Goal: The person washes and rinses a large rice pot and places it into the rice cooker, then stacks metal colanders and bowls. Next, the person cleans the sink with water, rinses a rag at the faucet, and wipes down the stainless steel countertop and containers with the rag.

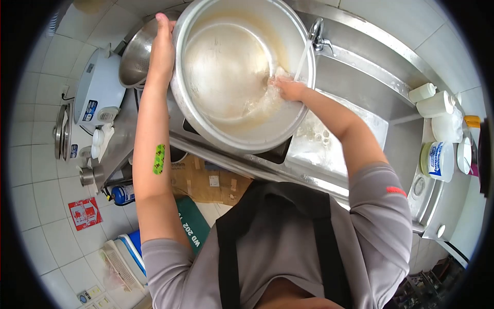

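Observation:
A large, dull metal pot (226,62) is tilted over the sink's left edge with its mouth toward me. My left hand (163,51) grips it at the left side near the rim, thumb pointing up. Inside the pot, my right hand (289,88) is at the right inner wall amid splashing water. Its fingers are blurred by the splash, so whether they hold anything cannot be made out. Water runs from the faucet (316,33) into the pot beside that hand. Brownish stains mark the inner wall.
The steel sink (381,123) holds foamy water. Bottles (435,104) and a labelled plastic tub (437,160) stand on the right ledge. A steel bowl (138,59) leans behind my left hand, near a white appliance (98,87). Below are flattened cardboard (206,180) and a green box (193,224).

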The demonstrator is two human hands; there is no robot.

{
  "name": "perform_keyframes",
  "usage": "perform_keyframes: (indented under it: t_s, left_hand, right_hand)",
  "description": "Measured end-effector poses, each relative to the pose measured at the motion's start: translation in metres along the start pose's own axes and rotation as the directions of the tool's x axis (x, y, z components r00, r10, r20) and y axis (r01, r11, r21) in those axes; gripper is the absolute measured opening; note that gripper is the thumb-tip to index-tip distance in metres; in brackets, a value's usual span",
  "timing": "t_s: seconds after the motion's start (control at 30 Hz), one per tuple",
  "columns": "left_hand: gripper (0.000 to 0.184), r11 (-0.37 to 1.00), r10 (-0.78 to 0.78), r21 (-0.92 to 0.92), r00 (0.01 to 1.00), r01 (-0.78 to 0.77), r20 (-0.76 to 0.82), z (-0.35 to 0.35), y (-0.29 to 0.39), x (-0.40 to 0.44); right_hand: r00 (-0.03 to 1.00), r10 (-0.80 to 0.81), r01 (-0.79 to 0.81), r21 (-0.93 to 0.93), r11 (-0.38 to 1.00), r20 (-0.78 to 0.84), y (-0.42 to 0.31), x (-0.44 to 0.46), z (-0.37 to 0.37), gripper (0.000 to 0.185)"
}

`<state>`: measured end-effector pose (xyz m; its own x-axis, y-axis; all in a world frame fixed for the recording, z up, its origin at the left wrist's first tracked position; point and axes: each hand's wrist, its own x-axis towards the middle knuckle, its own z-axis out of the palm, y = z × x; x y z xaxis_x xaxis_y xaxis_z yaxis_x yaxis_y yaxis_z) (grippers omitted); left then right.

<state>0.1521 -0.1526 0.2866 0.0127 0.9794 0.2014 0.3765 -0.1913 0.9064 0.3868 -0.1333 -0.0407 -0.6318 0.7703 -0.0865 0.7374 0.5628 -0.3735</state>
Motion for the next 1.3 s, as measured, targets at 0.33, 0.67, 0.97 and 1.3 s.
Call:
perform_keyframes:
  t_s: [0.33,0.67,0.97,1.3]
  left_hand:
    - [0.083,0.998,-0.043,-0.045,0.999,0.042,-0.006,-0.004,-0.015,0.016]
    - [0.067,0.999,-0.043,-0.018,0.999,0.044,0.029,0.006,0.011,0.001]
    - [0.033,0.982,0.15,-0.16,0.929,-0.101,0.34,0.065,0.078,-0.035]
    - [0.023,0.912,0.246,0.251,0.922,-0.325,0.299,0.126,0.147,-0.07]
  right_hand:
    - [0.755,0.626,-0.404,0.89,0.209,0.196,-0.141,0.044,0.034,0.024]
    - [0.848,0.469,0.471,0.755,-0.456,-0.247,-0.161,0.063,-0.175,0.032]
    - [0.06,0.929,-0.168,0.913,0.371,-0.366,0.056,-0.059,-0.067,0.026]
    - [0.295,0.857,-0.373,0.775,0.51,-0.422,0.213,-0.047,-0.051,0.025]
